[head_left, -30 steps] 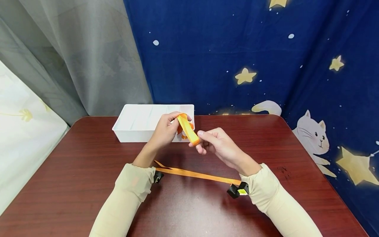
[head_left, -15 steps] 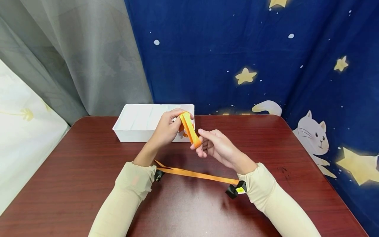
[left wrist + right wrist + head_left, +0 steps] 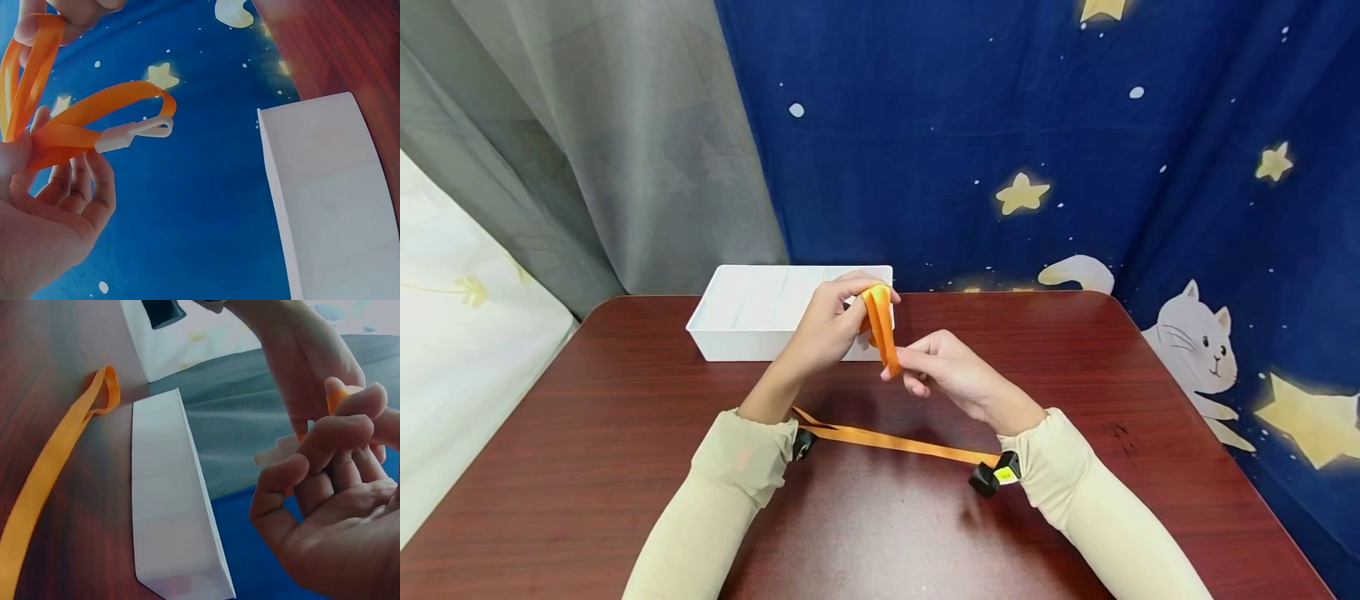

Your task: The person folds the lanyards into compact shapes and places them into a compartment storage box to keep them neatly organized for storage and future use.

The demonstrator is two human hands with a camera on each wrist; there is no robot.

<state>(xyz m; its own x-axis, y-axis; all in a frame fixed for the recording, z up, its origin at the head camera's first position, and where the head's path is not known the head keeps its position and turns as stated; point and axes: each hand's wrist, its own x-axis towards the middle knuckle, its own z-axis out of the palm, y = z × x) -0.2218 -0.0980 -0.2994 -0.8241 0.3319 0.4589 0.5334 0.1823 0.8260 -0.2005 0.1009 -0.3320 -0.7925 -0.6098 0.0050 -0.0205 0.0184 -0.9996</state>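
An orange lanyard (image 3: pixel 882 327), folded into flat loops, is held up over the table between both hands. My left hand (image 3: pixel 829 327) pinches its upper part between thumb and fingers. Lower down, thumb and fingers of my right hand (image 3: pixel 958 373) pinch the bottom bend of the fold. In the left wrist view, a white plastic clip (image 3: pixel 115 139) sticks out of the lanyard past the left fingers, beside a rounded orange loop. The right wrist view shows the right fingers curled in front, covering most of the lanyard. A second orange lanyard (image 3: pixel 902 441) lies flat on the table below the wrists.
Behind the left hand, at the table's back edge, stands a white divided tray (image 3: pixel 752 343). The dark red wooden table (image 3: pixel 587 450) stretches to both sides. A blue star-patterned curtain (image 3: pixel 925 150) and a grey curtain (image 3: pixel 685 150) hang behind it.
The held fold has turned more upright and narrower in the head view. My right thumb, lifted off half a second ago, has come down onto its lower end. The lanyard on the table stays put.
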